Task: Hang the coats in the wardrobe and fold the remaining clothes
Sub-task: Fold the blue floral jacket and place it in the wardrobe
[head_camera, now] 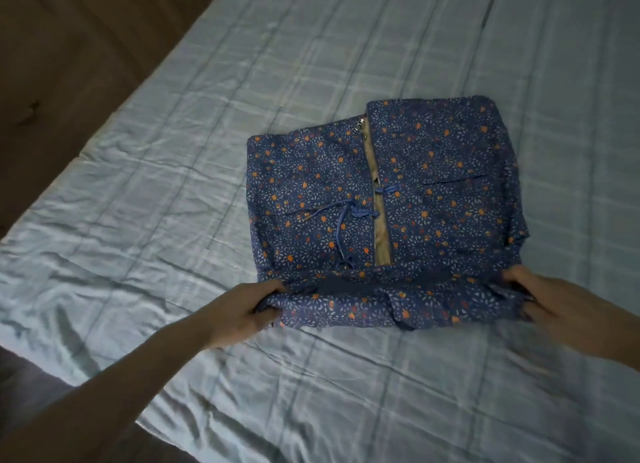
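Note:
A blue garment (433,185) with small orange and white flowers lies folded on the bed, its front zip partly open over a tan lining and a blue drawstring across the front. Its near edge is raised and doubled over. My left hand (239,312) grips the left end of that near edge. At the right end, my right hand (568,307) holds the same edge with curled fingers. Both hands sit just above the sheet.
The bed (173,192) is covered with a pale blue checked, wrinkled sheet and fills most of the view. A dark brown floor (62,47) runs along the bed's left side, and the bed's near corner is at the lower left.

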